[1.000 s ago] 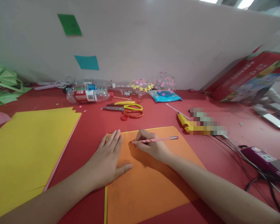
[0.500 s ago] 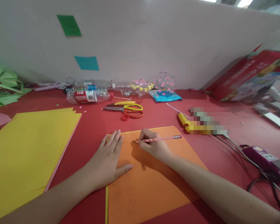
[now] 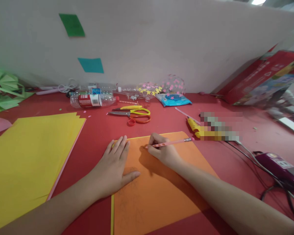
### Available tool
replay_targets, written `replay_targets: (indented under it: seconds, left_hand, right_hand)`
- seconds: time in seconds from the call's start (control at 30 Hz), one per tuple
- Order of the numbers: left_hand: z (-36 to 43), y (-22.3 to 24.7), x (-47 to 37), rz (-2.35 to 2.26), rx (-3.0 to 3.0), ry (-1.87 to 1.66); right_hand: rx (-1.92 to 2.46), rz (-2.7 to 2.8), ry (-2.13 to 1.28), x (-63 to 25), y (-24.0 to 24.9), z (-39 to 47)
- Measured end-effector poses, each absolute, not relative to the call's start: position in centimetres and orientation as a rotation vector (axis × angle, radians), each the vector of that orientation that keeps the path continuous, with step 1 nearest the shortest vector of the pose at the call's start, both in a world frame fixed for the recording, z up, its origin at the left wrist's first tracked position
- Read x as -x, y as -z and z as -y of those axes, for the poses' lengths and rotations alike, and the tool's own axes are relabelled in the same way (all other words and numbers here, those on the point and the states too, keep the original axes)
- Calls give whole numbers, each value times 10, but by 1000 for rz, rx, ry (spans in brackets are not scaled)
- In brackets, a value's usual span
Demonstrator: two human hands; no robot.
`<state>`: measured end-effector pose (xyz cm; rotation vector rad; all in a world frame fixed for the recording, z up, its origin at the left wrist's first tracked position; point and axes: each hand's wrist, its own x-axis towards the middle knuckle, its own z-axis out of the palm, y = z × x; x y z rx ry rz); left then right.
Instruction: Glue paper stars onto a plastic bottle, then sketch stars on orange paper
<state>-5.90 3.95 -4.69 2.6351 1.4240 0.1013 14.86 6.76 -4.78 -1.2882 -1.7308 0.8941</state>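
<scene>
An orange sheet (image 3: pixel 166 195) lies on the red table, with a yellow edge showing beneath it and faint pencil marks at its lower left. Flat on its left side rests my left hand (image 3: pixel 116 168), fingers spread and holding nothing. My right hand (image 3: pixel 164 150) is closed around a pink pencil (image 3: pixel 175 142), whose tip points left at the upper part of the sheet. The pencil's eraser end sticks out to the right.
Yellow sheets (image 3: pixel 34 156) lie at the left. Beyond the orange sheet are scissors (image 3: pixel 139 114), a labelled bottle (image 3: pixel 89 100) and a blue packet (image 3: pixel 175 100). A yellow glue gun (image 3: pixel 193 126), cords and a purple device (image 3: pixel 276 168) are at the right.
My right hand and the pencil have shifted slightly right and up on the sheet. My left hand stays in place.
</scene>
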Motion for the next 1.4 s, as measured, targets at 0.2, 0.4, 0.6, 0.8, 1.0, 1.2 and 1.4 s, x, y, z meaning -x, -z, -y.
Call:
replay_targets:
  seconds: [0.2, 0.4, 0.6, 0.8, 1.0, 1.2, 1.4]
  left_hand:
    - [-39, 48, 59, -1430, -2624, -64]
    - [-40, 51, 61, -1414, -2646, -149]
    - [-40, 51, 60, -1416, -2654, -120]
    - [-40, 50, 60, -1414, -2665, -187]
    - [-40, 49, 59, -1419, -2637, -129]
    - [-39, 50, 60, -1418, -2650, -140]
    - [-40, 51, 62, -1404, -2651, -154]
  right_hand:
    - [1284, 1744, -872, -149, 47, -68]
    - [1253, 1789, -858, -150, 48, -68]
    - [1198, 1848, -849, -148, 48, -67]
    - [1148, 1920, -843, -148, 51, -65]
    - [1116, 1973, -845, -148, 52, -64]
    - [1077, 1986, -895, -148, 52, -63]
    - [1166, 1818, -1080, -149, 46, -64]
